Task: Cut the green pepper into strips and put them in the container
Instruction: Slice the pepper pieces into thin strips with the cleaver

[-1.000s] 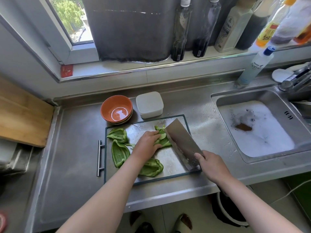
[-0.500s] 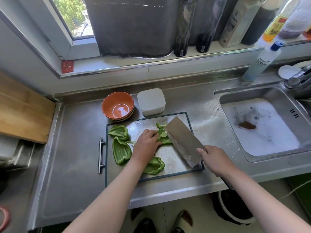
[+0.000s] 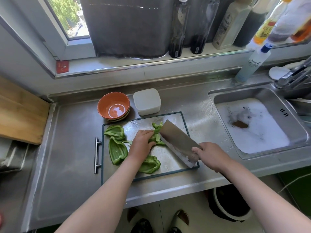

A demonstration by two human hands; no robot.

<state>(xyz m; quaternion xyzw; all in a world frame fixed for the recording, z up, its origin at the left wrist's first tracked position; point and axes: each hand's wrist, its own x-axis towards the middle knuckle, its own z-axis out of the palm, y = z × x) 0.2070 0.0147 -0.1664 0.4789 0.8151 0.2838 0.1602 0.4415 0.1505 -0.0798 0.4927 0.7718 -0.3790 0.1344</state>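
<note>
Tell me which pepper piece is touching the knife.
The piece far up the board, held by the left hand against the cleaver; the other three lie away from the blade.

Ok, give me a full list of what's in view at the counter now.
cutting board: one, steel, dark rim, on the counter
cleaver: one, steel, blade on the board
pepper pieces: three, green, loose on the board
pepper being cut: one, green, mid-board, against the cleaver
container: one, white, behind the board
bowls: stacked, orange, left of the container
sink: one, steel, foamy, right
bottles: several, windowsill
wooden board: one, far left
left hand: holds the pepper being cut
right hand: grips the cleaver
</note>
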